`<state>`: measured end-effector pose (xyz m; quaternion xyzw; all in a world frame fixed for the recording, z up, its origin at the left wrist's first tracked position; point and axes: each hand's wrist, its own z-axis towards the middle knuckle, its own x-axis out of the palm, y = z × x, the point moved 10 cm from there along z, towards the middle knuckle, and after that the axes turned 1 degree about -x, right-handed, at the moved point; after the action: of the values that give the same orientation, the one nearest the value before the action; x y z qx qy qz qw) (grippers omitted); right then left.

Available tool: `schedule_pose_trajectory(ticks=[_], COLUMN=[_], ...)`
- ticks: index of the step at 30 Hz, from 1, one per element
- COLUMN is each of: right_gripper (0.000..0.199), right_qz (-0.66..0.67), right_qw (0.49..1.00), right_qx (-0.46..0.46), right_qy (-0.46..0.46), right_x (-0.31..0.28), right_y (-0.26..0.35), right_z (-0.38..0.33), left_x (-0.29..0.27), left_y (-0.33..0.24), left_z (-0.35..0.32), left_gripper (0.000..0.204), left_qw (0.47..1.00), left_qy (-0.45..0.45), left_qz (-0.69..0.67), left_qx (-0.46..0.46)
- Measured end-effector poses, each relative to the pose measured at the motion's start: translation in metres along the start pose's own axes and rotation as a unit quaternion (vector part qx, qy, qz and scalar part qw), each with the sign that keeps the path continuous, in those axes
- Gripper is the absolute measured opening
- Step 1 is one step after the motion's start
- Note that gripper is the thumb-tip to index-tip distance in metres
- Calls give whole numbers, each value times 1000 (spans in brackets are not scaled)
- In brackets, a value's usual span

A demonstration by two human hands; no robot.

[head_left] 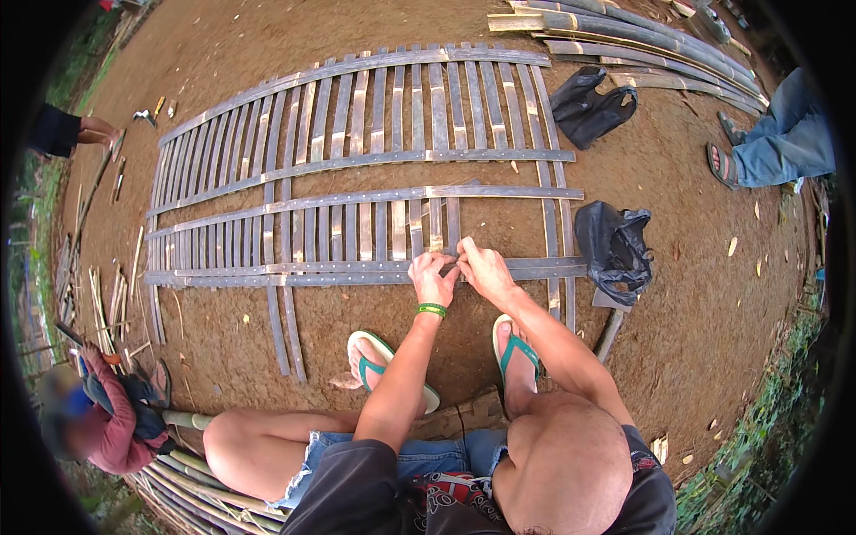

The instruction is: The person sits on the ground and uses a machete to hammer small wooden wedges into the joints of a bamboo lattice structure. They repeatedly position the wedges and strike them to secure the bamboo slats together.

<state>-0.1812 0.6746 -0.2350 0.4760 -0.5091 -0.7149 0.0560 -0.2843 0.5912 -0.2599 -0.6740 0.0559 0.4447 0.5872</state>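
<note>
A bamboo slat panel (348, 165), made of dark rails with pale and grey upright slats, lies on the ground ahead of me. My left hand (433, 277), with a green band at its wrist, and my right hand (485, 270) meet over its nearest double rail (357, 273). Fingers of both hands are closed in a pinch just below the last upright slat (453, 218) of the near row. What they grip there is hidden by the fingertips. Right of this slat, the near row has no uprights.
Two black plastic bags (596, 109) (615, 250) lie by the panel's right end. Split bamboo (642, 40) is piled at the far right. A person in jeans (785, 134) stands right; another person (120, 415) sits lower left by bamboo poles (205, 490). Tools (159, 107) lie far left.
</note>
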Motion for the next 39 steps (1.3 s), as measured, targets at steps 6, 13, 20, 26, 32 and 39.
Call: schedule_pose_trajectory(ticks=[6, 13, 20, 26, 32, 39], right_gripper=[34, 35, 25, 15, 68, 76], right_qz=[2, 27, 65, -138, -317, -249], right_qw=[997, 998, 987, 926, 786, 819], right_qx=[24, 21, 121, 222, 476, 462], right_qy=[68, 57, -83, -273, -234, -231], right_x=[7, 5, -72, -181, -178, -164], right_y=[4, 2, 3, -39, -129, -171], right_z=[7, 1, -28, -181, -349, -374], left_x=[-1, -4, -2, -7, -2, -6], left_y=[8, -3, 9, 20, 10, 8], left_z=[-1, -1, -1, -1, -3, -4], left_gripper=[19, 20, 14, 10, 10, 11], left_qw=[1000, 999, 1000, 999, 997, 996], left_qy=[-5, -22, -13, -29, -52, -67], left_qz=[15, 7, -10, -41, -49, -48], left_qx=[2, 22, 14, -2, 9, 25])
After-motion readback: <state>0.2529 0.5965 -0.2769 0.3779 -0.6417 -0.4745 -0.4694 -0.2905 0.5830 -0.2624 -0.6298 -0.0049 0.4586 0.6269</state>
